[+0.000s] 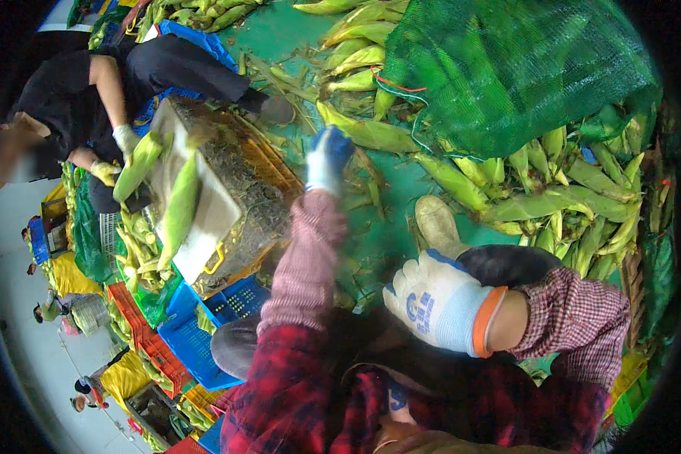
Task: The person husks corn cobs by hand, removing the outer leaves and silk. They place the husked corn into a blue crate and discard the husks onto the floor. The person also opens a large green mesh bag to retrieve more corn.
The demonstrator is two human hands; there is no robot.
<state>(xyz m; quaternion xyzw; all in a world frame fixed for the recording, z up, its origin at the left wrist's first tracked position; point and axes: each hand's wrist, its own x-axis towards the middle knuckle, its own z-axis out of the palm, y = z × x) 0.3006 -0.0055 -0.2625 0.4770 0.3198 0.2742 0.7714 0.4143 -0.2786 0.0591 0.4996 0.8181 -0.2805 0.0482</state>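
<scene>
My left hand [329, 160], in a white glove with a blue palm side, reaches forward and is smeared by motion. Just beyond its fingers lies a green ear of corn in its husk [374, 135]; I cannot tell whether they touch. Close to my right leg is my right hand [439, 303], gloved in white with an orange cuff, back upward and fingers curled under. Whatever those fingers hold, if anything, is hidden. A heap of corn ears [556, 204] spreads to the right, partly under a green mesh sack [514, 68].
A co-worker [60, 106] at the left holds a corn ear [138, 168] in gloved hands. Between us stand a large pale bin [231, 204] with husk scraps and a blue crate [185, 340]. My boot [437, 225] rests on the green floor. Red crates [151, 333] line the left.
</scene>
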